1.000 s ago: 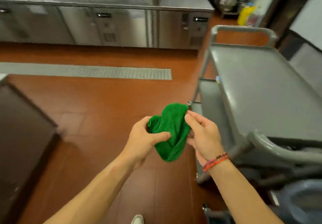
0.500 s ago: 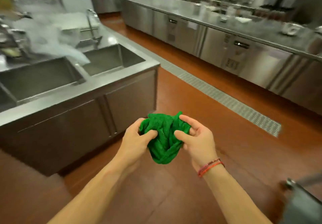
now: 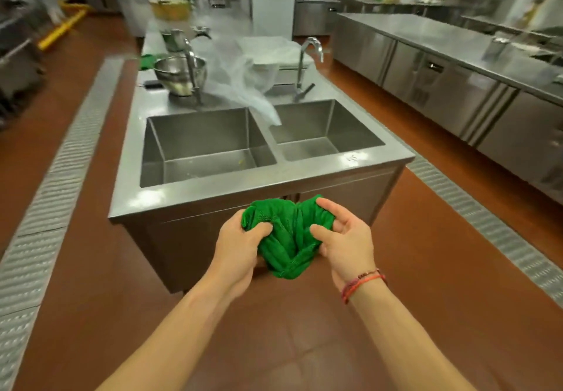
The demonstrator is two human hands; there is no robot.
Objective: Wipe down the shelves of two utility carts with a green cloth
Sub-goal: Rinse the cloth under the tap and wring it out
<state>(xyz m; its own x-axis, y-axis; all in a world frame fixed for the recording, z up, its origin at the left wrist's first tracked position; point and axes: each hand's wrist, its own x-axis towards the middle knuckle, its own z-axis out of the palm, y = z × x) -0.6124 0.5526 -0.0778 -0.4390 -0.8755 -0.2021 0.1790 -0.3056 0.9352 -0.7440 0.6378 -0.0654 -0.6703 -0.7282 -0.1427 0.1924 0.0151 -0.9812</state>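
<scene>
Cloth position: the green cloth (image 3: 289, 238) is bunched into a wad and held in the air between both hands, seen against the front panel of the sink unit (image 3: 213, 195), just below its near rim.

Left hand (image 3: 240, 247): fingers and thumb are curled into the left side of the wad, grasping it. Right hand (image 3: 347, 241): thumb and forefinger pinch the right lobe of the cloth; the remaining fingers are partly spread. A red bracelet (image 3: 362, 281) sits on the right wrist.

Sink unit: two basins lie side by side, the left basin (image 3: 207, 147) wider than the right basin (image 3: 323, 134), with a narrow divider between them. A faucet (image 3: 307, 64) stands behind the right basin. A metal bowl (image 3: 178, 71) rests behind the left basin, and a clear plastic sheet (image 3: 240, 83) hangs over the divider's far end.

Clearances: red-brown floor (image 3: 274, 345) lies open in front of the unit and continues as an aisle along each side. A left drain grate (image 3: 54, 177) and a right drain grate (image 3: 487, 223) run lengthwise down these aisles. A steel counter run (image 3: 457, 64) bounds the right aisle. Equipment along the left edge is too blurred to identify.
</scene>
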